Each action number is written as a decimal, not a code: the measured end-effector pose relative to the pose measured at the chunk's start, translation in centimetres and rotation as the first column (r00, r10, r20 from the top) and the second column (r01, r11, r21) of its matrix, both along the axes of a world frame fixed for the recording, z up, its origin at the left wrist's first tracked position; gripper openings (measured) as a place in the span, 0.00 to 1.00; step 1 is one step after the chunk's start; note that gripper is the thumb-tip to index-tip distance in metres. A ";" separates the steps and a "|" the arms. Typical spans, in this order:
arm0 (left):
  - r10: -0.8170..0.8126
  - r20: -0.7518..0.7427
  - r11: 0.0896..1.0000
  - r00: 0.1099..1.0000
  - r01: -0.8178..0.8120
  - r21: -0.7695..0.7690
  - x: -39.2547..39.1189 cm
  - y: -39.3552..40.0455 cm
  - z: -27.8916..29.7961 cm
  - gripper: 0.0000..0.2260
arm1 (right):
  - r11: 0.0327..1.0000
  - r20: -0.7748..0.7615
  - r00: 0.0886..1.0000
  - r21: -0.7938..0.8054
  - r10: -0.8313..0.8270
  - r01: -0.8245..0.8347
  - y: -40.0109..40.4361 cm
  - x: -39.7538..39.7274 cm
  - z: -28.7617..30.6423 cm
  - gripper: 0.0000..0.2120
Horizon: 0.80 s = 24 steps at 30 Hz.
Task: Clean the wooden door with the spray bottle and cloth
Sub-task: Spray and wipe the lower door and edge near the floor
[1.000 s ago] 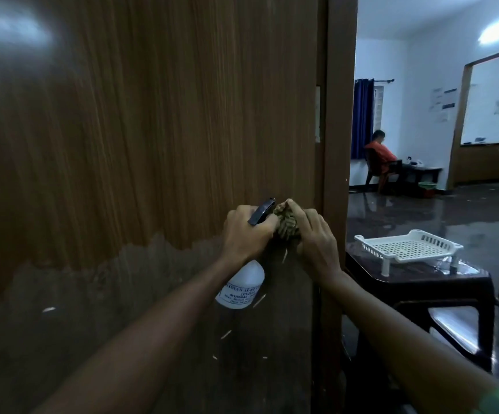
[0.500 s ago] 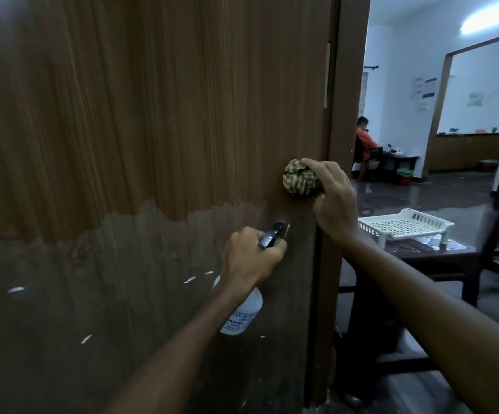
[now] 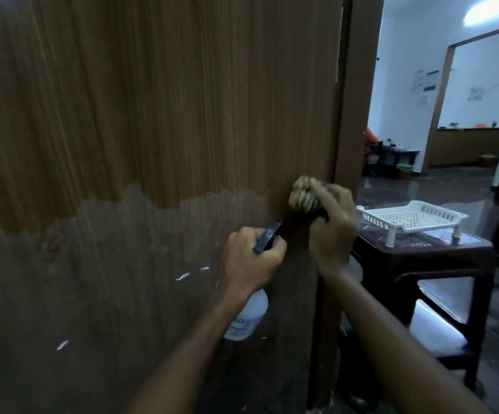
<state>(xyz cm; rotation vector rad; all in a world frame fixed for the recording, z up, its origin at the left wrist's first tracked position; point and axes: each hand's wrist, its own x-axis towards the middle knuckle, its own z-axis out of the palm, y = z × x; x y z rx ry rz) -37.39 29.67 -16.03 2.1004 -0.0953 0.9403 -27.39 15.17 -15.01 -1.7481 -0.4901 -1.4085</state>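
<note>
Door (image 3: 152, 115) upright, grain vertical, lower part darker. Spray bottle (image 3: 249, 318) gripped in left hand (image 3: 251, 261), long axis tilted, nozzle up-right toward door edge. Cloth (image 3: 303, 197) bunched, clutched by right hand (image 3: 332, 231), pressed against door edge.

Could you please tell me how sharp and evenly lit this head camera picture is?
Head view: dim on the wooden door; the ceiling light glares white; the cloth in the right hand is motion-blurred; the spray bottle label is unreadable; wide-angle bending shows.
</note>
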 end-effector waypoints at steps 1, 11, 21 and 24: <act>-0.001 -0.010 1.000 1.000 0.001 -0.008 0.0 -0.1 -0.2 0.19 | 0.998 -0.010 1.000 0.063 0.007 -0.006 0.4 0.1 1.9 0.31; 0.004 -0.079 0.997 0.997 -0.010 -0.071 -1.8 -1.2 0.8 0.19 | 0.999 -0.028 1.000 -0.031 0.014 -0.015 1.6 -2.4 -9.0 0.22; -0.009 0.022 0.971 1.000 0.014 -0.238 -3.2 -0.6 0.1 0.16 | 1.000 0.221 0.975 0.020 -0.003 -0.001 5.4 -1.7 1.1 0.23; -0.005 0.006 0.964 1.000 0.006 -0.265 -4.8 -0.1 -2.0 0.16 | 1.000 0.181 0.983 0.010 -0.018 0.017 5.8 -2.5 -1.2 0.23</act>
